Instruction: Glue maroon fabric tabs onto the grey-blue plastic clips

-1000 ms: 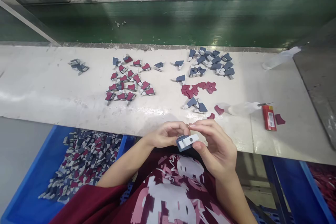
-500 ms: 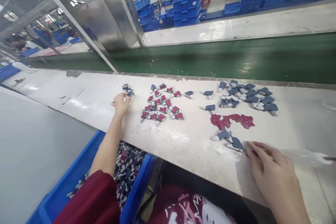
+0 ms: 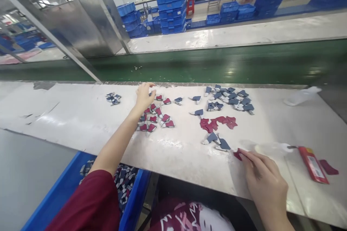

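Right-hand grip (image 3: 265, 178) is closed on a maroon piece (image 3: 237, 154), pinched just beside two blue-grey parts (image 3: 224, 144) on the counter (image 3: 173, 160). Compared with half a second ago, the left-hand grip (image 3: 143, 96) is shifted from the small heap (image 3: 116, 98) to the back of the maroon-faced cluster (image 3: 153, 119); whether anything is held in it cannot be told. Room for moving is left between that cluster and the counter's near edge, below which a blue crate (image 3: 138, 191) is set. Near that edge, on the right, a red box (image 3: 313, 165) is placed.

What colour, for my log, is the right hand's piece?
The piece is dark red; see head view.
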Motion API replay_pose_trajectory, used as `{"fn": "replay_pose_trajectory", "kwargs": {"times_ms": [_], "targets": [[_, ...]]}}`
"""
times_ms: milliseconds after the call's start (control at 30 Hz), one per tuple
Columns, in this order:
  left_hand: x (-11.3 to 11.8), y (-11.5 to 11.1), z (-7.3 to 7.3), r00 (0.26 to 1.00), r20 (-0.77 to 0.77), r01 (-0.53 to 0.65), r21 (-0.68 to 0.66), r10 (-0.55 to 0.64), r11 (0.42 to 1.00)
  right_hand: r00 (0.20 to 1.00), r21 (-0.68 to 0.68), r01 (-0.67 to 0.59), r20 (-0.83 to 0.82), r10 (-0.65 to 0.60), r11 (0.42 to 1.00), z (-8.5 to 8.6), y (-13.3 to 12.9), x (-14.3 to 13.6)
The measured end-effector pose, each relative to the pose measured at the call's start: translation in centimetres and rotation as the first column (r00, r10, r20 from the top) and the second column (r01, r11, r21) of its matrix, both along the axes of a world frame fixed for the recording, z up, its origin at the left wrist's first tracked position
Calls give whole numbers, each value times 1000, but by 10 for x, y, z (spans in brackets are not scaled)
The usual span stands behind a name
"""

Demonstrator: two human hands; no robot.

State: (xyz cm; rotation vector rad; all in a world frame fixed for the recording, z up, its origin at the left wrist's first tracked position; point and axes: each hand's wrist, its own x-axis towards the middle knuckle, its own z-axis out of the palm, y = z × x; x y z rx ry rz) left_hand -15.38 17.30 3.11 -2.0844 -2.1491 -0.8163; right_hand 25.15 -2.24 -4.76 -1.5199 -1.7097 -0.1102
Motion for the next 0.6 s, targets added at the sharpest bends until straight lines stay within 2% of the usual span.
{"fn": "replay_pose_trajectory", "kwargs": {"times_ms": [67,133,200,267,367,433,500,600], "targets": [[46,9,3,978,-28,202,-73,-205,977,999,8,-34,-17,34,999,-1,1,-1],[89,18,4,905,-68,401,-187,-419,897,998,16,-49,-31,50,999,-1,3,-3],[124,28,3,843,-98,478,-314,-529,820,998,27,-44,-45,46,999,1,2,-4],[146,38,0,827,-96,484,-380,-554,788,998,41,-9,-67,12,999,3,-1,-4],[155,47,-4,842,-53,473,-406,-536,782,990,92,95,-109,-85,991,8,-6,-5],[152,43,-7,851,-12,476,-405,-525,781,976,117,180,-145,-162,977,10,-9,-5],[148,29,-7,852,36,494,-386,-523,779,956,124,250,-187,-224,960,11,-10,-6],[145,-9,-6,834,102,541,-347,-542,766,931,132,324,-223,-290,937,13,-10,-6]]}}
